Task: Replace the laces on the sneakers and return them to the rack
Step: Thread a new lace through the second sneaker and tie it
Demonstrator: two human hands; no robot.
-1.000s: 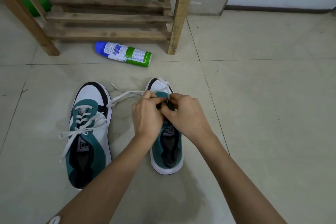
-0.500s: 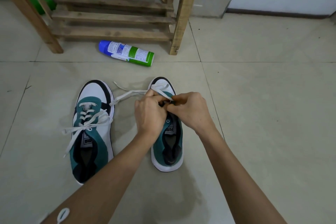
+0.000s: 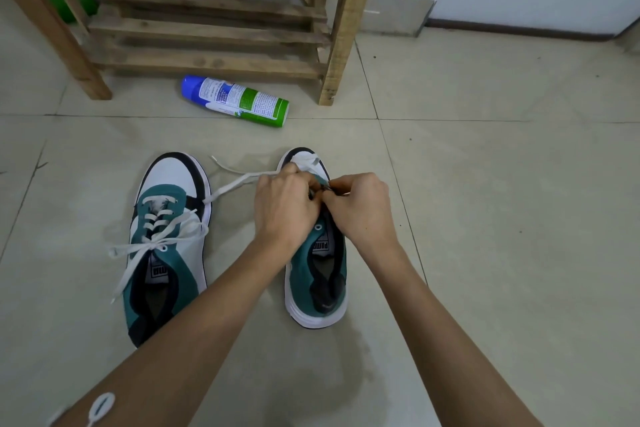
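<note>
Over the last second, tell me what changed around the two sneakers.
The left hand and right hand crept slightly toward the toe of the sneaker being laced, the right hand more, uncovering an eyelet beside the tongue. Both still pinch the white lace. The laced sneaker, spray can and wooden rack stayed where they were.

Two teal, white and black sneakers stand upright, side by side on the floor (image 3: pixel 485 218), toes toward the wooden slatted rack (image 3: pixel 214 31). Left sneaker (image 3: pixel 166 246): threaded lace (image 3: pixel 162 236) crossed through its eyelets, ends loose. Right sneaker (image 3: pixel 317 274): upper eyelets bare; loose lace (image 3: pixel 239 182) trails from its toe toward the left sneaker.
</note>
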